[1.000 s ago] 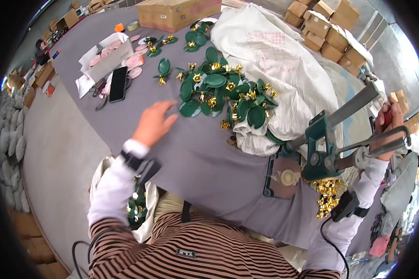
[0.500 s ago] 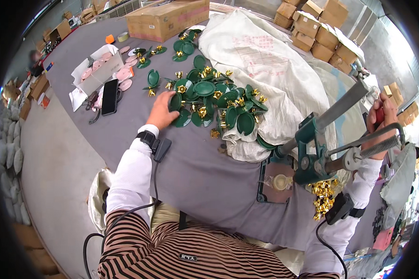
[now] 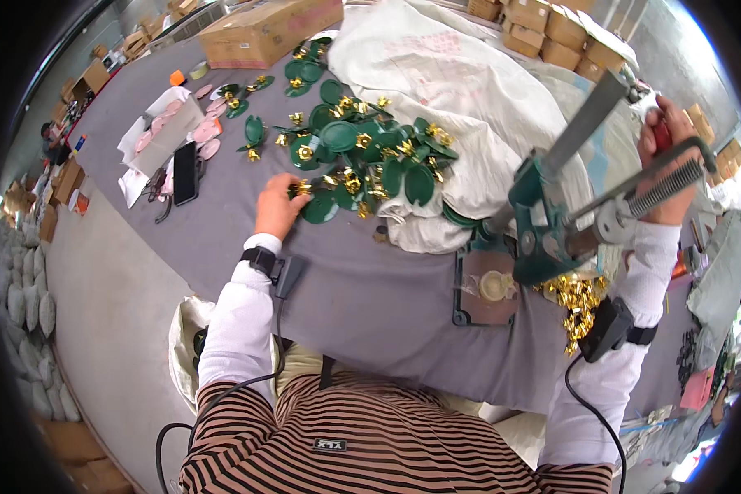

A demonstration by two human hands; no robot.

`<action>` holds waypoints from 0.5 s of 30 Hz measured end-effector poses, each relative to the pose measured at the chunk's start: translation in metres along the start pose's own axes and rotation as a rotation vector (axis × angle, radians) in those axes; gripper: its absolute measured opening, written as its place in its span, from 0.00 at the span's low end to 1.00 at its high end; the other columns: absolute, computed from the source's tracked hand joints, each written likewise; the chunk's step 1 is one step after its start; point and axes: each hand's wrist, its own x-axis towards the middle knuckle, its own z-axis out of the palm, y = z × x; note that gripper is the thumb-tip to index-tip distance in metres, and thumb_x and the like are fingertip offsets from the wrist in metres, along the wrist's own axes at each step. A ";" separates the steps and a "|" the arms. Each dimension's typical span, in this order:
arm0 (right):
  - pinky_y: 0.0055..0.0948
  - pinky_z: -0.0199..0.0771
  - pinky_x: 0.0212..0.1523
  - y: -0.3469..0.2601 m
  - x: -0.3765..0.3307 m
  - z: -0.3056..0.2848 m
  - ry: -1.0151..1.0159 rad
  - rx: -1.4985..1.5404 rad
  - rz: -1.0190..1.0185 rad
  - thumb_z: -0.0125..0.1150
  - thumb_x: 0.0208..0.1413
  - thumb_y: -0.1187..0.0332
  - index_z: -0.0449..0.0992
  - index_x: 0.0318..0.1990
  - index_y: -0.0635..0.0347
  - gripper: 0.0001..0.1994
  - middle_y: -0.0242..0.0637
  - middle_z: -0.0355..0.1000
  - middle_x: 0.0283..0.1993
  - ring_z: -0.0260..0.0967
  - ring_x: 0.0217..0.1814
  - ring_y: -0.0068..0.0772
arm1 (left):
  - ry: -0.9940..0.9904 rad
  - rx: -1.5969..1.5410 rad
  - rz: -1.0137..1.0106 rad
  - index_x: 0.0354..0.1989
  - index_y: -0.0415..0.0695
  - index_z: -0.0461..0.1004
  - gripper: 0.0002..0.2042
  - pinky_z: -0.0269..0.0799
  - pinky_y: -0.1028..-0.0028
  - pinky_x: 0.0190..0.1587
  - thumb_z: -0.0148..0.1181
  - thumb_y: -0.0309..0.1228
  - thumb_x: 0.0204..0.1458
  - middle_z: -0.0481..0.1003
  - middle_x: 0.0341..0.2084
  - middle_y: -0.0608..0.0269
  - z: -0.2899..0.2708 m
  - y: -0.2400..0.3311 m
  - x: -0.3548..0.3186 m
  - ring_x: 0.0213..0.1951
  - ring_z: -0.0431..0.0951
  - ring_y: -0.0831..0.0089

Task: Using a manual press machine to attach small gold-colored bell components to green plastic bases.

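Note:
My left hand is at the near left edge of a heap of green discs with gold clawed fittings. Its fingers are closed round a green disc with a gold fitting, partly hidden by the fingers. My right hand is wrapped round the red knob on the lever of a green hand press. Below the press head, a round cream die sits on the base plate, with no disc on it. Loose gold fittings lie in a pile just right of the base.
A white woven sack lies behind the press. Beyond my left hand are a black phone, a white box of pink discs, and a tape roll. A large carton stands at the back.
The whole view has shifted a little. My left hand has turned the disc it touches, so its gold fitting now shows beside the fingertips. My right hand stays on the knob.

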 end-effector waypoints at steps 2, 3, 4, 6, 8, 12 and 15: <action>0.18 0.70 0.37 0.014 0.010 -0.016 -0.124 -0.155 -0.189 0.48 0.63 0.68 0.75 0.48 0.67 0.14 0.36 0.73 0.38 0.71 0.39 0.22 | 0.279 0.281 0.184 0.38 0.42 0.77 0.16 0.68 0.61 0.52 0.71 0.27 0.38 0.75 0.43 0.54 0.004 -0.006 -0.011 0.49 0.72 0.52; 0.22 0.71 0.39 0.022 0.012 -0.022 -0.184 -0.887 -0.707 0.50 0.58 0.72 0.77 0.46 0.63 0.13 0.39 0.74 0.40 0.72 0.40 0.24 | 0.347 0.243 0.167 0.37 0.42 0.77 0.15 0.67 0.62 0.53 0.71 0.27 0.38 0.75 0.44 0.56 0.006 0.009 -0.020 0.50 0.71 0.54; 0.24 0.71 0.39 0.023 0.014 -0.023 -0.184 -0.498 -0.477 0.51 0.52 0.75 0.78 0.43 0.61 0.13 0.39 0.74 0.40 0.72 0.37 0.25 | 0.407 0.187 0.161 0.36 0.42 0.78 0.15 0.66 0.62 0.55 0.71 0.27 0.37 0.75 0.45 0.57 0.005 0.036 -0.026 0.51 0.70 0.55; 0.29 0.71 0.37 0.008 -0.010 0.002 -0.087 -0.648 -0.369 0.47 0.63 0.67 0.76 0.43 0.57 0.10 0.37 0.76 0.34 0.73 0.35 0.38 | 0.234 0.022 0.248 0.37 0.42 0.78 0.15 0.66 0.63 0.55 0.71 0.27 0.37 0.75 0.46 0.58 0.015 0.081 -0.052 0.51 0.70 0.56; 0.16 0.63 0.24 0.006 -0.008 0.016 -0.077 0.089 -0.151 0.50 0.60 0.68 0.74 0.36 0.61 0.08 0.29 0.71 0.28 0.66 0.25 0.17 | -0.061 -0.232 0.355 0.38 0.43 0.78 0.16 0.65 0.64 0.55 0.71 0.28 0.37 0.75 0.46 0.59 0.034 0.141 -0.082 0.52 0.70 0.60; 0.15 0.51 0.14 0.000 -0.007 0.007 -0.238 0.220 -0.052 0.51 0.58 0.68 0.73 0.35 0.59 0.06 0.28 0.67 0.24 0.59 0.17 0.16 | -0.285 -0.359 0.540 0.38 0.44 0.79 0.16 0.60 0.60 0.60 0.72 0.33 0.39 0.75 0.50 0.62 0.109 0.193 -0.117 0.57 0.68 0.58; 0.14 0.48 0.13 -0.004 -0.010 0.017 -0.091 0.118 -0.008 0.51 0.58 0.68 0.73 0.36 0.60 0.07 0.28 0.67 0.23 0.57 0.16 0.15 | -0.291 -0.362 0.488 0.36 0.44 0.80 0.15 0.59 0.61 0.59 0.71 0.34 0.40 0.76 0.48 0.61 0.140 0.212 -0.125 0.57 0.67 0.57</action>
